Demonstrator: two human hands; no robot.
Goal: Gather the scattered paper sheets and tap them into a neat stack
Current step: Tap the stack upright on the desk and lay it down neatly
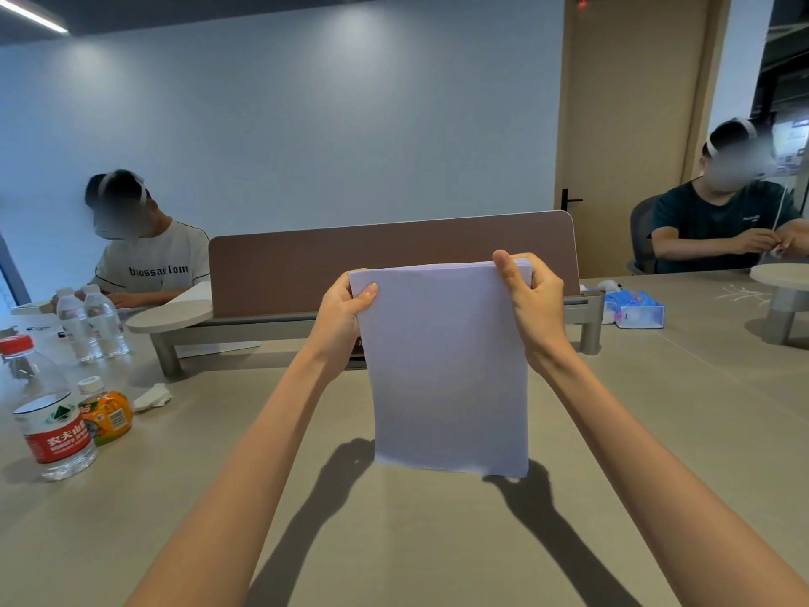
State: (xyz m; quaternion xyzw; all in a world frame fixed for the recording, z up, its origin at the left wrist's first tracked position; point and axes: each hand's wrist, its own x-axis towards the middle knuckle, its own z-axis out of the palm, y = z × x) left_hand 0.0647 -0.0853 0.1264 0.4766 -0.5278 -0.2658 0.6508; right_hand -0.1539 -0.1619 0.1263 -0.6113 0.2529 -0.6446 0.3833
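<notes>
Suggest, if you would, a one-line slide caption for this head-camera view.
Left hand and right hand grip a stack of paper sheets upright by its top corners over the table.

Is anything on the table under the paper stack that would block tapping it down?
Nothing visible does. The left hand and right hand grip the paper stack upright by its top corners, and only shadows show on the table beneath its lower edge. The bottles sit well off to the left.

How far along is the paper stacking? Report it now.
Done: the sheets are gathered into one stack. In hand: left hand and right hand hold its top corners, upright over the table. Left: its bottom edge looks uneven, so tapping and laying it down remain.
</notes>
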